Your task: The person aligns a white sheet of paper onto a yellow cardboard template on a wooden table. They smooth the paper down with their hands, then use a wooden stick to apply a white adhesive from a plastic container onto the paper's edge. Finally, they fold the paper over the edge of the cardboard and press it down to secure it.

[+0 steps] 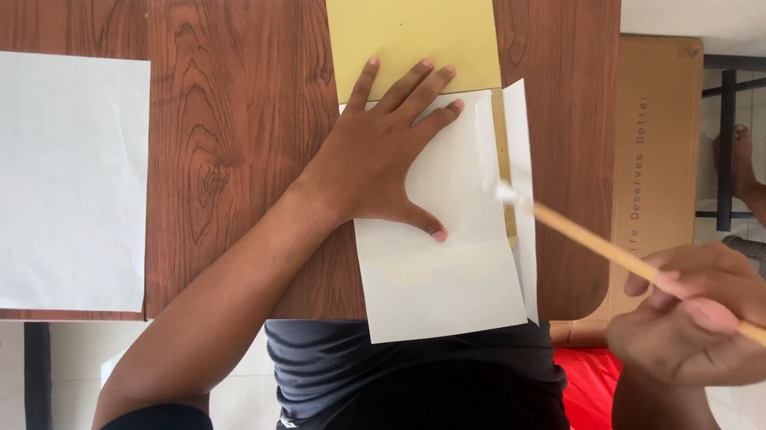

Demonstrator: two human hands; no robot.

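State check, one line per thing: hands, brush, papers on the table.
left hand: flat, fingers spread, pressing on the white sheet
right hand: closed around the stick brush, off the table edge
stick brush: held tilted, white tip at the sheet's right edge
white sheet: flat, overlapping the yellow paper, overhanging the near table edge
yellow paper: flat, lower part covered
large white sheet: flat, untouched, at left

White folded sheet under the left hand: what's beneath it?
Beneath the white folded sheet a yellow sheet extends beyond its far edge and shows as a thin strip at the right. The left hand presses on top; the rest underneath is covered.
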